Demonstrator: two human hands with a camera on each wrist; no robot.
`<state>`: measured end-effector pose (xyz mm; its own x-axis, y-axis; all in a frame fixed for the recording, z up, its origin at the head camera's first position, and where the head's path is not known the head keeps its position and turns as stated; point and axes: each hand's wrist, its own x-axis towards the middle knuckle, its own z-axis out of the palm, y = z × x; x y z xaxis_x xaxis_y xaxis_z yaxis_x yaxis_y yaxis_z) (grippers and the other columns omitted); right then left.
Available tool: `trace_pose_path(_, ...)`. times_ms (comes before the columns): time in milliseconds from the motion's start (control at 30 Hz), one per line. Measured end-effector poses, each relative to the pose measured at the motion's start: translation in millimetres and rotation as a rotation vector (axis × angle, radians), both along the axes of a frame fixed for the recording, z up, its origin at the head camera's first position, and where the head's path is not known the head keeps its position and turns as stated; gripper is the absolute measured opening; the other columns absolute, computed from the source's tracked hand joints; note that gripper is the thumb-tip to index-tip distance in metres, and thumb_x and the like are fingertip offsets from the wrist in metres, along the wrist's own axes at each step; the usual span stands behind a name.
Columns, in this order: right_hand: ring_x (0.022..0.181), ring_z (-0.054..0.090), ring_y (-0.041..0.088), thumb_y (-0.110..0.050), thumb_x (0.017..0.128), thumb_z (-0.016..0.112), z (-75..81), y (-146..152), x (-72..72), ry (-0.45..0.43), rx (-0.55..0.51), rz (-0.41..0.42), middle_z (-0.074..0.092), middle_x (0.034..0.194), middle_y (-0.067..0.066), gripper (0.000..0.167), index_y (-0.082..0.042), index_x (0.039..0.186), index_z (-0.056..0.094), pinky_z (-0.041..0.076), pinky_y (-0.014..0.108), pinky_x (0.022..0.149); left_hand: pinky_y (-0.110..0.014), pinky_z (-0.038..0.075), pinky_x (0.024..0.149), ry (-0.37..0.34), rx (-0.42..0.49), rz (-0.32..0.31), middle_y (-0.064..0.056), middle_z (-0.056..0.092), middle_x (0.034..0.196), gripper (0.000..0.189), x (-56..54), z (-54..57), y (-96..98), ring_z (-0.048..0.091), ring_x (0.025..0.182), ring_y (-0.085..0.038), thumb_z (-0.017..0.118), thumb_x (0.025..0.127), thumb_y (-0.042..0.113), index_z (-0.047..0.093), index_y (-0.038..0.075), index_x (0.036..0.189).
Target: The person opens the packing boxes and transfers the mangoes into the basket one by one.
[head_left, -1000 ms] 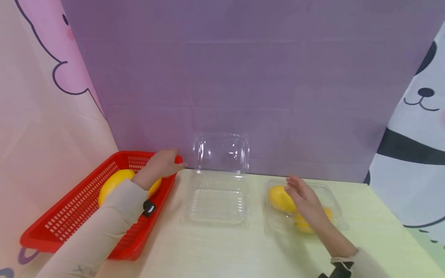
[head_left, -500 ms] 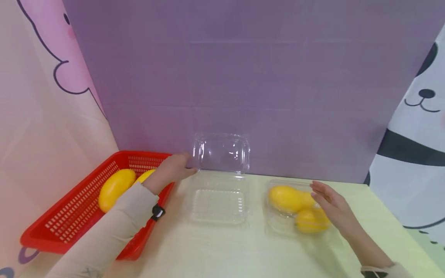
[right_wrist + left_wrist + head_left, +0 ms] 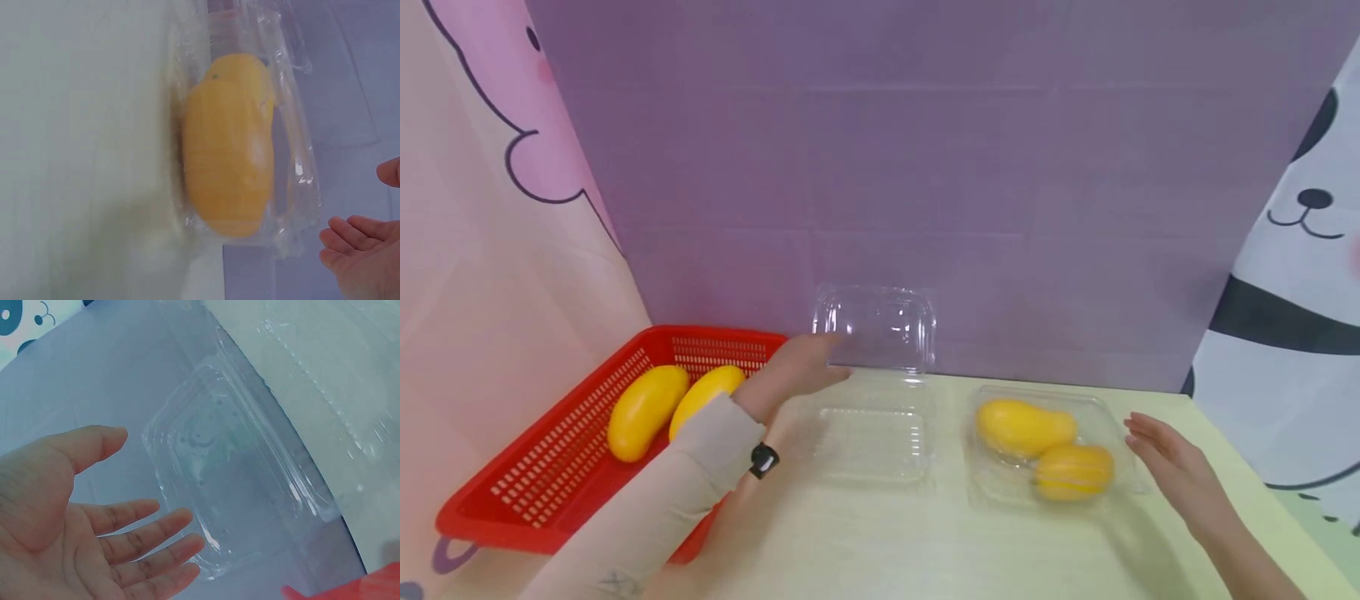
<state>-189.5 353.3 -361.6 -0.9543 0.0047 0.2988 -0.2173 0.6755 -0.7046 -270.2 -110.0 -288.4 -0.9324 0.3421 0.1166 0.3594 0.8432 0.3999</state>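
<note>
My left hand (image 3: 797, 372) hovers between the red basket and an open clear plastic clamshell box (image 3: 872, 442), its fingers extended and holding nothing. In the left wrist view, the spread fingers lie in front of the box's raised lid (image 3: 209, 469). To the right, a second clear clamshell box (image 3: 996, 492) contains two yellow oblong fruits (image 3: 1018, 427), one with a pale stripe. Its plastic covers the fruits (image 3: 228, 156) in the right wrist view. My right hand (image 3: 1180, 475) is in the air just right of that box, fingers loosely extended, touching nothing.
The red slotted basket (image 3: 512, 500) at the left holds two more yellow oblong fruits (image 3: 647, 412). A purple cloth wall (image 3: 925, 183) rises behind the pale tabletop (image 3: 865, 542). Printed cloths flank both sides.
My left hand has moved right from the basket's rim toward the open box. My right hand has drawn away to the right from over the filled box, uncovering both fruits.
</note>
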Motion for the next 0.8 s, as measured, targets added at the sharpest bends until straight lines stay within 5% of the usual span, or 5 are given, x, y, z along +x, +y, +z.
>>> trace_pose_path(167,0.087,0.032,-0.03,-0.03,0.099,0.046,-8.6,11,3.8,-0.088,0.025,-0.057,0.039,0.135,0.035,0.057,0.011,0.138,0.033,0.035,0.0,0.068,-0.048,0.043,0.099,0.023,-0.009,-0.023,-0.009,0.053,0.134,0.057,1.7,0.9,11.6,0.052,0.119,-0.03,0.065,0.088,0.032,0.046,0.012,0.139)
trace_pose_path(300,0.094,0.037,-0.026,-0.035,0.1,0.043,-12.5,19,5.8,-0.19,0.001,-0.047,0.029,0.14,0.037,0.065,0.01,0.142,0.023,0.044,0.015,0.084,-0.047,0.044,0.098,0.031,-0.04,-0.033,-0.007,0.053,0.135,0.057,0.8,1.0,21.0,0.052,0.12,-0.028,0.063,0.089,0.034,0.046,0.015,0.139)
trace_pose_path(400,0.122,0.046,0.01,-0.04,0.101,0.037,-15.2,22,7.2,-0.3,-0.015,-0.01,0.021,0.145,0.036,0.07,0.01,0.145,0.013,0.038,0.048,0.1,-0.047,0.042,0.101,0.003,-0.041,-0.025,-0.006,0.051,0.137,0.057,0.3,1.0,27.7,0.049,0.123,-0.027,0.063,0.089,0.036,0.045,0.015,0.14)
trace_pose_path(500,0.131,0.019,0.052,-0.045,0.101,0.032,-18.7,24,8.7,-0.429,-0.036,0.028,0.011,0.148,0.035,0.077,0.008,0.146,0.002,0.024,0.068,0.098,-0.046,0.039,0.104,-0.023,-0.033,-0.04,-0.006,0.048,0.14,0.059,0.2,1.0,34.6,0.045,0.127,-0.027,0.063,0.089,0.036,0.044,0.015,0.141)
trace_pose_path(800,0.135,0.005,0.053,-0.041,0.1,0.04,-31.7,21,10.7,-0.57,-0.108,0.079,-0.004,0.15,0.032,0.083,0.004,0.146,-0.012,0.013,0.069,0.102,-0.042,0.038,0.104,0.047,-0.082,-0.131,-0.009,0.051,0.137,0.055,1.4,-3.3,53.6,0.048,0.125,-0.028,0.063,0.09,0.034,0.048,0.007,0.136)
